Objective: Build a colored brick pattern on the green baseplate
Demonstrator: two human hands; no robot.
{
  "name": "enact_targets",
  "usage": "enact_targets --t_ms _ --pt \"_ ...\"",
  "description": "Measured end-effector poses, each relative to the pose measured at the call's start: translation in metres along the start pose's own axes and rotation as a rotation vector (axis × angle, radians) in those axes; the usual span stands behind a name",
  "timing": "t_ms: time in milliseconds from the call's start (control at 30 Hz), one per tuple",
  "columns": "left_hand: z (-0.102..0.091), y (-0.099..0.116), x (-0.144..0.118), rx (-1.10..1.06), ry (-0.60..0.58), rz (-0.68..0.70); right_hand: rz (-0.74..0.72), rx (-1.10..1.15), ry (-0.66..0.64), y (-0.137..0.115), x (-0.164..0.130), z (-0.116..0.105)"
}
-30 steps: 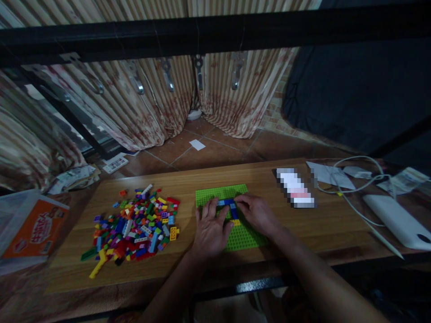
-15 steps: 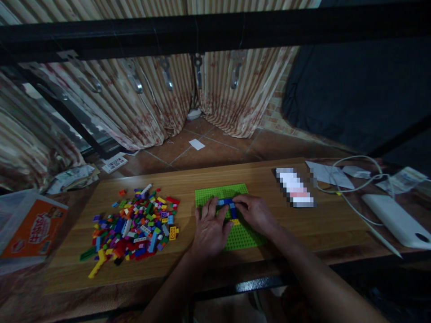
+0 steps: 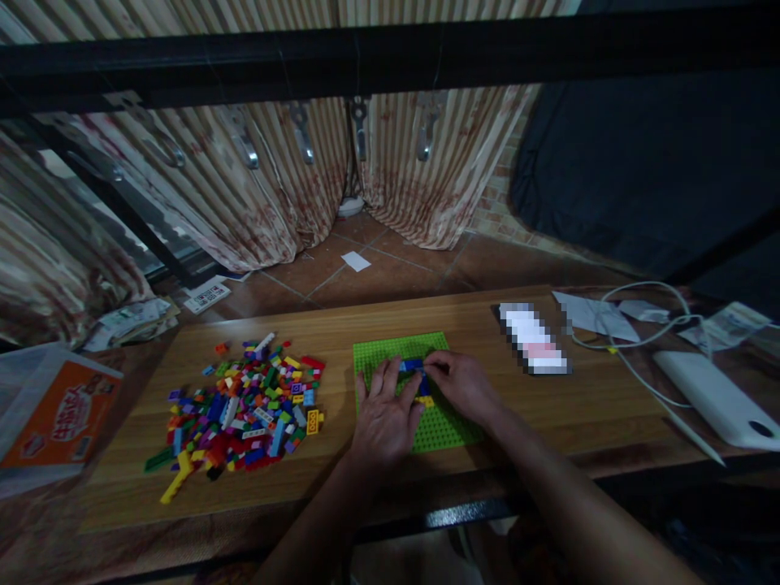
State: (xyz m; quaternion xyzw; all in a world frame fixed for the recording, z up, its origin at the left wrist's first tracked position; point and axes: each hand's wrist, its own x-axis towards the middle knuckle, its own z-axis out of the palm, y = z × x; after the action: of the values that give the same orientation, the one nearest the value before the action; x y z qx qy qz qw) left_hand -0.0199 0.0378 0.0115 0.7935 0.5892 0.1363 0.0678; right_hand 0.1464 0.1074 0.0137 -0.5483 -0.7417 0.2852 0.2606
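Observation:
A green studded baseplate (image 3: 448,431) lies on the wooden board, partly covered by both hands. Blue bricks (image 3: 413,365) form a short row on it with a leg running toward me, and a yellow brick (image 3: 426,401) sits at the near end. My left hand (image 3: 385,410) rests over the plate's left part, fingers spread, its thumb and index finger beside the bricks. With thumb and fingertips pinched together, my right hand (image 3: 460,382) is at the right end of the blue row; whatever is between those fingertips is hidden.
Left of the plate spreads a pile of loose coloured bricks (image 3: 249,406). A plastic box with an orange label (image 3: 61,414) stands at far left. To the right lie a phone (image 3: 533,340), a white cable (image 3: 646,345), a white power bank (image 3: 712,398) and papers (image 3: 600,315).
My left hand has shifted slightly, its thumb and index finger covering more of the bricks. My right fingertips have moved a little at the blue row's right end.

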Motion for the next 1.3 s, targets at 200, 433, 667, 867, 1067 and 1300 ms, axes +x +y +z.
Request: enact_targets --t_ms 200,433,667,867,1067,1300 --pt "0.0017 0.0011 -0.0001 0.008 -0.006 -0.004 0.028 -0.023 -0.024 -0.0019 0.0025 -0.0010" --pt "-0.0023 0.0025 0.0017 0.009 -0.025 -0.007 0.068 -0.013 -0.034 -0.0024 0.0047 -0.0024" --pt "-0.0050 0.0050 0.0024 -0.012 -0.058 -0.025 0.087 0.006 -0.024 -0.0008 0.0068 -0.0020" --pt "-0.0024 0.0050 0.0017 -0.018 -0.056 -0.025 0.100 0.026 -0.007 -0.0012 0.0074 -0.0001" --pt "-0.0011 0.0057 0.0030 -0.017 -0.068 -0.033 0.133 0.042 -0.001 -0.0017 0.0089 0.0018" --pt "0.0002 0.0073 0.0040 -0.006 -0.060 -0.038 0.105 0.052 0.024 -0.0005 0.0094 0.0044"
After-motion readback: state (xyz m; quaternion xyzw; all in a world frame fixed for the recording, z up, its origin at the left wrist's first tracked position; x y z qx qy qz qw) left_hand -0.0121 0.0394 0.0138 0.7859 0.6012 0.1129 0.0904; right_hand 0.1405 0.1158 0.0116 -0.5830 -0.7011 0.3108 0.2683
